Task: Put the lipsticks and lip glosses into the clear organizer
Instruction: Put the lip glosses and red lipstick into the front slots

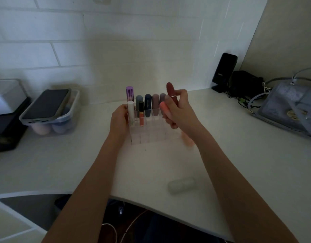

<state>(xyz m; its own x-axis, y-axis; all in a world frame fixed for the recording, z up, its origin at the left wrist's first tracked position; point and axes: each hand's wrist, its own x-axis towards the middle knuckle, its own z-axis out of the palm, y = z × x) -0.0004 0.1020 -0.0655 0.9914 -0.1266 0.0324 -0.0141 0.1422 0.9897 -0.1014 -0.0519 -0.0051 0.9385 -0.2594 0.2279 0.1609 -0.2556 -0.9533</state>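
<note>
The clear organizer (152, 135) stands mid-table with several tubes upright in its back rows: a purple one (129, 93), a white one (130, 109), a black-capped orange gloss (141, 113), then grey, navy and mauve ones. My left hand (118, 119) grips the organizer's left side. My right hand (180, 109) hovers over its right end, shut on a dark red lipstick (171, 92) and a coral tube (164, 108). A peach tube (187, 139) lies blurred on the table just right of the organizer. A pale frosted tube (182, 185) lies near the front edge.
A clear bin (71, 111) with a phone (45, 103) on top and sponges inside sits at left, beside a black box (9, 127). A black speaker (224, 71), cables and a clear bag (289, 109) crowd the back right. The table's front edge (151, 204) curves near me.
</note>
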